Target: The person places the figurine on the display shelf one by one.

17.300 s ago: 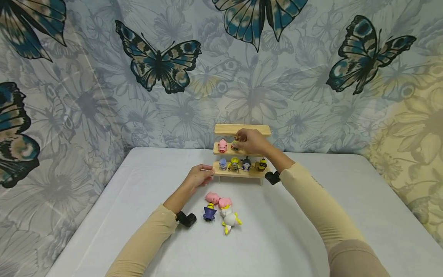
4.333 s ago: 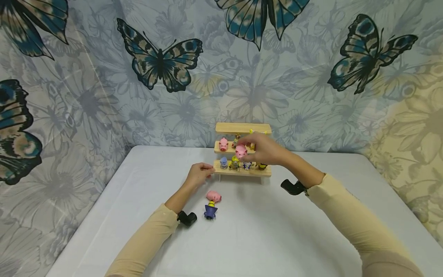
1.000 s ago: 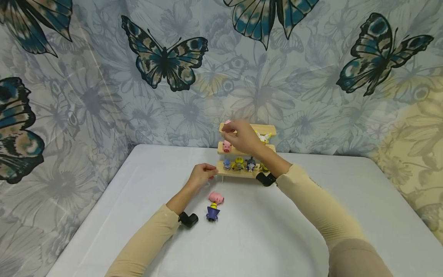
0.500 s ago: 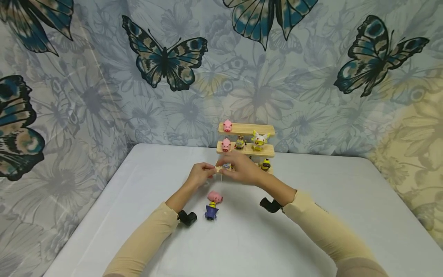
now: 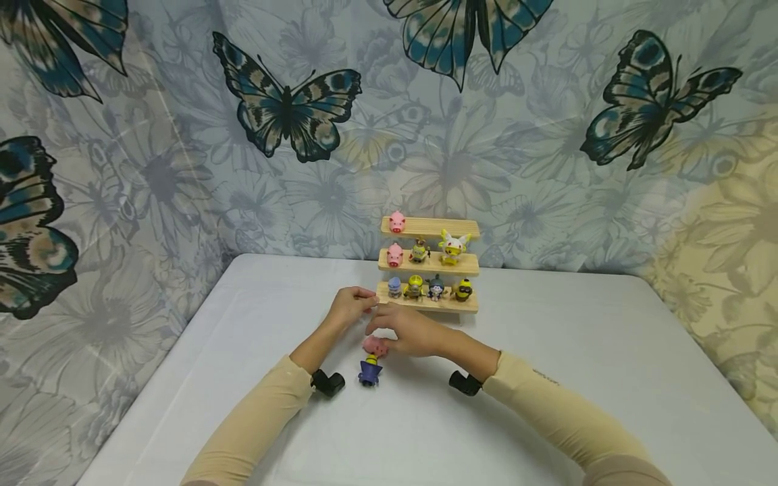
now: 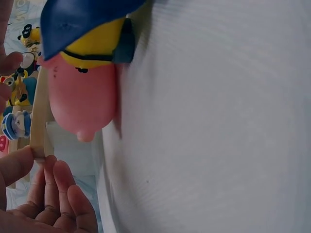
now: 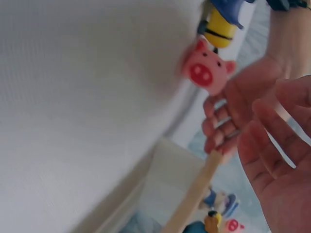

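Note:
A pink pig figurine (image 5: 373,346) lies on the white table, touching a yellow minion figurine (image 5: 369,373) with a blue-purple cape. My right hand (image 5: 415,332) hovers just over the pig, fingers relaxed and bent; the right wrist view shows a gap between them and the pig (image 7: 208,67). My left hand (image 5: 349,307) pinches the left end of the lowest tier of a wooden three-tier display stand (image 5: 434,227), as the left wrist view of the stand's edge (image 6: 41,116) confirms. One pig (image 5: 397,221) stands on the top tier.
The middle tier bears another pig (image 5: 394,254), a small minion (image 5: 419,251) and a white-and-yellow figurine (image 5: 452,248). Several figurines line the bottom tier, among them a blue one (image 5: 394,288). Butterfly-patterned cloth (image 5: 328,196) hangs behind the table.
The right hand has left a pig on the top tier and come down toward the pig on the table. Earlier, the white-and-yellow figurine went from table to middle tier. The left hand stays put.

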`<state>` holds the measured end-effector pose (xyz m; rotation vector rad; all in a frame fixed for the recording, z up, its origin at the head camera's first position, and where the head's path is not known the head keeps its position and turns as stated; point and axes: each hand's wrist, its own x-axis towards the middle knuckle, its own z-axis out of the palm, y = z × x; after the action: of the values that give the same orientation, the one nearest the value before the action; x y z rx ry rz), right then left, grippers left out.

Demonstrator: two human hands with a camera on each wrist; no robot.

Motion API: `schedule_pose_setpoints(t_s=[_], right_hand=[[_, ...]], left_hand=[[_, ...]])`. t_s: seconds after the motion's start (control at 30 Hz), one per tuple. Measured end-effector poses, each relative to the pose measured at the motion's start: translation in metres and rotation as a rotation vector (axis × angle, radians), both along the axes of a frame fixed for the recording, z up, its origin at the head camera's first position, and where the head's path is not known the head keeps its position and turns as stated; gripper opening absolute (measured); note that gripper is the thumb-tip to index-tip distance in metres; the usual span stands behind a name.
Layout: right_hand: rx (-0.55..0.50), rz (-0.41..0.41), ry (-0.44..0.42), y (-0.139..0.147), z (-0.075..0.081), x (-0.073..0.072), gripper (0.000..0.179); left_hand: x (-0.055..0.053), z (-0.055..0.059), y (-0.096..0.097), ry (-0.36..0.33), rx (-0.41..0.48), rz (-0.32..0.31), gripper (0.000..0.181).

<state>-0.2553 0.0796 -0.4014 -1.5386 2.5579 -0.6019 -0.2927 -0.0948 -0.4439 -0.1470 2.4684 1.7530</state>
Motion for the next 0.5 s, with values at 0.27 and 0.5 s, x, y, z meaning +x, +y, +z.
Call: schedule_pose_setpoints(t_s=[0.27,0.5], right_hand=[[0.072,0.042,0.067,-0.006,-0.011,0.000,0.021],[0.159,0.050,0.106,-0.008,-0.017,0.000,0.028]], left_hand=[[0.001,-0.001,0.001,0.000,0.002,0.009,0.021],[0.001,0.000,0.002,-0.010,-0.001,0.015,0.021]])
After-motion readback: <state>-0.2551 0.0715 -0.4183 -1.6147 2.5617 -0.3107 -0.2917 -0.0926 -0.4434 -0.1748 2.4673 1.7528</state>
